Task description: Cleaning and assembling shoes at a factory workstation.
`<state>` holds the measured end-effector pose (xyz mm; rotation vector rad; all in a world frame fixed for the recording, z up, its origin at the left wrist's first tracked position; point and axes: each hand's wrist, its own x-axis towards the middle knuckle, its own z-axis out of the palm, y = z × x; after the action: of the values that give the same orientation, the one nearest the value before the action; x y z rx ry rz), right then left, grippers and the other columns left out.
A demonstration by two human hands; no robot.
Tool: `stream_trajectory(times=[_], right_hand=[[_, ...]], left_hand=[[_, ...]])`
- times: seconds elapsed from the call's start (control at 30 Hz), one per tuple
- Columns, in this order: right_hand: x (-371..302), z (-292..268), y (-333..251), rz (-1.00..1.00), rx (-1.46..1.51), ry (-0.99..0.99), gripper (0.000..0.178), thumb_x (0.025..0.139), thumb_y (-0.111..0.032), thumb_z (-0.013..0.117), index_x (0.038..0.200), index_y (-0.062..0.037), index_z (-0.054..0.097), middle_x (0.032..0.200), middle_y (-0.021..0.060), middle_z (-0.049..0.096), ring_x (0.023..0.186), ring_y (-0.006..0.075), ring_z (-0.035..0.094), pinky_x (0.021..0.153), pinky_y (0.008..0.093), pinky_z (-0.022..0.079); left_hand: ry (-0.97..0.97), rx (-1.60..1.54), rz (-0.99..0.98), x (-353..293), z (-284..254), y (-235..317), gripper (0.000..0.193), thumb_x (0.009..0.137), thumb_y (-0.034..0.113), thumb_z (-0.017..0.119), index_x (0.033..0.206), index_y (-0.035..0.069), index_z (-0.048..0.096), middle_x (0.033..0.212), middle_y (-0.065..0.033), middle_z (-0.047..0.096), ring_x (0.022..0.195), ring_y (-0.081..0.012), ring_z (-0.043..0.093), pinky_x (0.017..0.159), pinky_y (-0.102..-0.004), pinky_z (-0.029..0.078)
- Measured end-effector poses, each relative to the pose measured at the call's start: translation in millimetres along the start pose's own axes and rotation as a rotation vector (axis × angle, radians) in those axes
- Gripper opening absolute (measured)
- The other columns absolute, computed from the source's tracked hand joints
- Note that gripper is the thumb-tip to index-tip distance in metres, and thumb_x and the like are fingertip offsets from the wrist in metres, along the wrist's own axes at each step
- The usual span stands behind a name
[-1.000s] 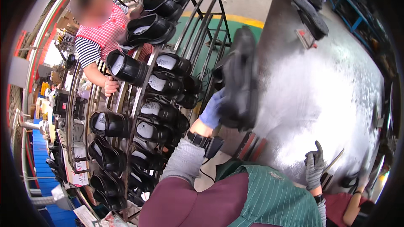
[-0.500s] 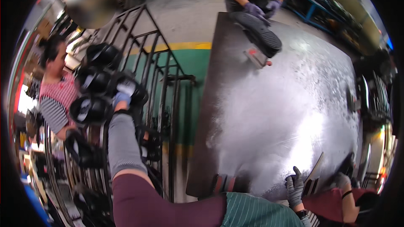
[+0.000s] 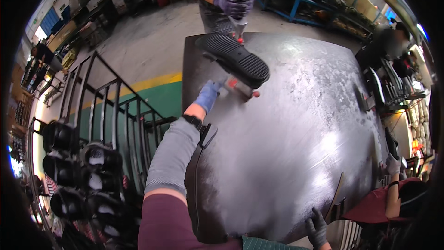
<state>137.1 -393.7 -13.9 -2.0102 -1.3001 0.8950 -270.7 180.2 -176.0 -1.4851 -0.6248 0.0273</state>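
A black shoe sole (image 3: 236, 60), tread side up, rests on a metal fixture with red knobs (image 3: 240, 90) near the far left of the metal table (image 3: 277, 157). My left hand (image 3: 208, 96), in a blue glove, stretches toward that fixture from the left, fingers extended. Whether the fingertips touch the fixture cannot be made out. In a dark grey glove, my right hand (image 3: 317, 229) is at the table's near edge with thumb and fingers apart, holding nothing visible. Beside it leans a thin wooden stick (image 3: 335, 196).
Across the table a co-worker in purple gloves (image 3: 236, 7) grips a pale metal piece. A rack (image 3: 106, 106) with several black shoes (image 3: 99, 166) stands at left. Another person's gloved hand (image 3: 393, 164) is at far right, near a stand of dark parts (image 3: 393, 88).
My left hand has left the shoes on the rack and swung right to the table. The view has turned left. The co-worker's hands have come off the sole, which now lies nearer.
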Motion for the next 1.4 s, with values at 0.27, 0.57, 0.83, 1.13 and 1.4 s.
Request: stream_trajectory(times=[0.27, 0.57, 0.83, 1.13, 1.4], right_hand=[[-109, -41, 54, 0.452, 0.09, 0.227, 0.051, 0.092, -0.01, 0.058, 0.14, -0.0155, 0.041, 0.095, -0.001, 0.05, 0.074, 0.0068, 0.047, 0.06, 0.0182, 0.041], [-91, -39, 95, 0.379, -0.093, 0.151, 0.048, 0.092, -0.006, 0.055, 0.137, -0.0152, 0.044, 0.077, -0.003, 0.05, 0.064, 0.0061, 0.043, 0.058, 0.0194, 0.04], [-77, -29, 110, 0.407, 0.153, 0.181, 0.048, 0.088, 0.0, 0.052, 0.135, -0.0068, 0.042, 0.08, 0.0024, 0.054, 0.062, 0.0078, 0.048, 0.058, 0.022, 0.044], [-107, -32, 110, 0.272, 0.2, 0.185, 0.047, 0.089, 0.001, 0.051, 0.135, -0.0077, 0.043, 0.081, 0.0005, 0.051, 0.066, 0.0069, 0.048, 0.062, 0.0212, 0.043], [-110, -50, 122, 0.117, 0.14, 0.027, 0.044, 0.09, -0.004, 0.052, 0.133, -0.007, 0.045, 0.08, 0.0015, 0.052, 0.067, 0.0104, 0.048, 0.064, 0.0262, 0.044]], left_hand=[[0.19, 2.16, 1.517, 141, -12, -42, 0.087, 0.067, 0.061, 0.072, 0.135, 0.013, 0.045, 0.133, -0.0054, 0.051, 0.123, -0.025, 0.046, 0.103, -0.0413, 0.034], [-0.056, 2.223, 0.979, 35, -134, -78, 0.106, 0.069, 0.078, 0.056, 0.131, -0.007, 0.039, 0.133, -0.0193, 0.045, 0.123, -0.0329, 0.044, 0.107, -0.045, 0.035], [0.815, 2.335, 0.993, 21, -181, -151, 0.052, 0.082, 0.031, 0.069, 0.117, -0.005, 0.056, 0.113, -0.0135, 0.063, 0.099, -0.0223, 0.063, 0.09, -0.0325, 0.049], [0.608, 2.05, 1.374, 21, -296, -133, 0.034, 0.084, 0.019, 0.07, 0.11, 0.0, 0.061, 0.104, -0.0107, 0.066, 0.093, -0.0222, 0.065, 0.084, -0.0333, 0.053], [0.715, 2.098, 1.19, -87, -495, -193, 0.058, 0.082, 0.018, 0.069, 0.132, 0.001, 0.045, 0.123, -0.0097, 0.056, 0.111, -0.0236, 0.056, 0.095, -0.0368, 0.046]])
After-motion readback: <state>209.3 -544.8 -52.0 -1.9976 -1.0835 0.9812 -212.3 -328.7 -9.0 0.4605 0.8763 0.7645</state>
